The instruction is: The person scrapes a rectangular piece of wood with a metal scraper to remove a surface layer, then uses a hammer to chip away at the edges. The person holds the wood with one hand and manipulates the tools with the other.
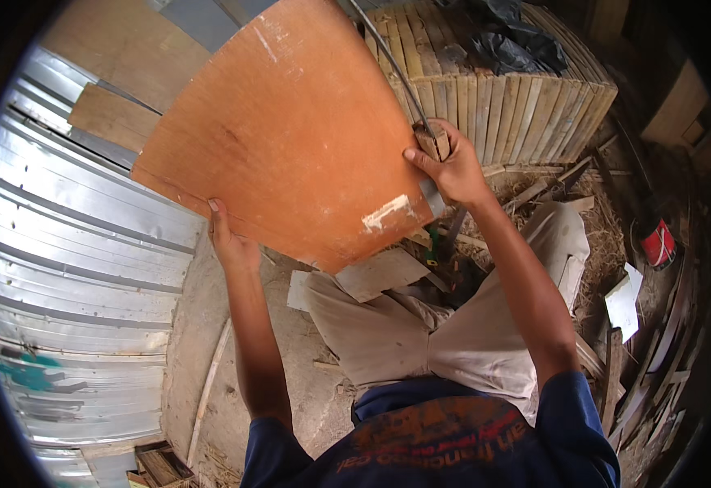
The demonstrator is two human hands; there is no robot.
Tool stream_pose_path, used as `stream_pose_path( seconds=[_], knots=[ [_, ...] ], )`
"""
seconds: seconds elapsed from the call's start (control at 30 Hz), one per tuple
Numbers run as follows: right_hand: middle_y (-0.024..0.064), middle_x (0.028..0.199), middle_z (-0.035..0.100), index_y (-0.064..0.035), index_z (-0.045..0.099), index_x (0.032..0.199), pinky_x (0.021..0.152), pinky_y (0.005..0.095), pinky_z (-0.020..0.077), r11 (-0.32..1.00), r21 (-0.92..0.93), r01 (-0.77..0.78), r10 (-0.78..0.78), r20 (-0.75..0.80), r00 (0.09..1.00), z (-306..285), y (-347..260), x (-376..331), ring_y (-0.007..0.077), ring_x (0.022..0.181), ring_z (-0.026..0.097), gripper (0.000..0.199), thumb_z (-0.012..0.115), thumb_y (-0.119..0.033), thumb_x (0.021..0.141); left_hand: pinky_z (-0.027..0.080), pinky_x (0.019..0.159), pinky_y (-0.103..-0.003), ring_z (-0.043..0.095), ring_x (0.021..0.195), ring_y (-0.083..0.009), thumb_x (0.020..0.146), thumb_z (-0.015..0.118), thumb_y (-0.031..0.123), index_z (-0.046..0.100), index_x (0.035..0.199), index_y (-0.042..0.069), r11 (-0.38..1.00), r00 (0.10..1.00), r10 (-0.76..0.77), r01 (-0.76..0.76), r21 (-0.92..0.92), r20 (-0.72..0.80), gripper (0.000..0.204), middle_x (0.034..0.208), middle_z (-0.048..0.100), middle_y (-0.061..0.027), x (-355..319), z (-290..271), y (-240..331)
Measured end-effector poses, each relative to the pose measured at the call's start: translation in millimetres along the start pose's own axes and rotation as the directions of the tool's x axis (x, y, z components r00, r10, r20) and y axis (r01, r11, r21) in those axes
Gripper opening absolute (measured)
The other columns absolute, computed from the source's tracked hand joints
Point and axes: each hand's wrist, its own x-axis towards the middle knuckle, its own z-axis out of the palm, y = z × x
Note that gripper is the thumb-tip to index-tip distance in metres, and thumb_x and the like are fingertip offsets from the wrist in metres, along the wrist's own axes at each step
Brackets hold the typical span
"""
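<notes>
A large orange-brown board (282,138), thin and scuffed with pale marks, is held up in front of me, tilted over my lap. My left hand (233,240) grips its lower left edge, thumb on the face and fingers behind. At the right edge, my right hand (457,167) is closed round a wooden handle (432,143). A long, thin, dark metal blade or rod (392,61) runs up from this handle along the board's edge. The right thumb lies at the board's edge; whether it also grips the board is hard to tell.
Stacked wooden slats (510,114) with black plastic (522,49) on top stand at the far right. A corrugated metal sheet wall (87,268) rises on the left. Right, a red can (658,244), a white scrap (624,301) and wood offcuts lie about. A board piece (380,275) rests by my legs.
</notes>
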Motion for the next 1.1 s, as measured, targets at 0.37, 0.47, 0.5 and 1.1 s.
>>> stream_pose_path(
  seconds=[0.37, 0.47, 0.5, 1.1],
  knots=[
    [0.0062, 0.076, 0.063, 0.0036, 0.055, 0.118, 0.057, 0.0297, 0.0519, 0.883, 0.027, -0.468, 0.435, -0.419, 0.797, -26.8, 18.1, -129.5, 0.0136, 0.062, 0.064, 0.04, 0.074, -0.019, 0.09, 0.053, 0.074, -0.031, 0.062, 0.085, -0.0156, 0.098, 0.069, 0.027, 0.066, 0.096, -0.004, 0.987, 0.927, 0.107, -0.057, 0.147, -0.359, 0.031, 0.097, 0.067, -0.0079, -68.2, 68.4, -95.9],
    [0.0064, 0.074, 0.063, 0.0035, 0.055, 0.116, 0.054, 0.0294, 0.05, 0.836, -0.042, -0.548, 0.508, -0.323, 0.799, -18.5, 21.6, -156.7, 0.0125, 0.057, 0.061, 0.039, 0.073, -0.02, 0.091, 0.048, 0.061, -0.028, 0.053, 0.069, -0.011, 0.097, 0.07, 0.029, 0.059, 0.077, 0.0, 0.978, 0.897, 0.122, -0.036, 0.206, -0.425, 0.036, 0.078, 0.06, -0.0023, -67.7, 66.1, -115.1],
    [0.009, 0.074, 0.064, 0.0034, 0.057, 0.114, 0.058, 0.0314, 0.0508, 0.778, -0.099, -0.62, 0.57, -0.304, 0.764, -16.4, 24.2, -158.0, 0.0147, 0.061, 0.064, 0.038, 0.073, -0.023, 0.092, 0.046, 0.058, -0.027, 0.049, 0.065, -0.0099, 0.097, 0.071, 0.029, 0.055, 0.072, 0.002, 0.975, 0.884, 0.125, -0.024, 0.223, -0.451, 0.04, 0.073, 0.056, -0.0007, -66.7, 64.8, -119.8],
    [0.0315, 0.082, 0.067, 0.0061, 0.052, 0.115, 0.075, 0.0543, 0.0531, 0.595, -0.198, -0.779, 0.801, 0.061, 0.596, 62.3, 81.5, -214.0, 0.0504, 0.085, 0.067, 0.056, 0.054, -0.048, 0.099, 0.04, 0.051, -0.03, 0.051, 0.055, -0.0109, 0.09, 0.076, 0.018, 0.063, 0.07, -0.006, 0.586, 0.975, 0.067, 0.132, 0.8, -0.21, 0.034, 0.062, 0.062, -0.007, -108.8, 35.1, -122.3]
  ],
)
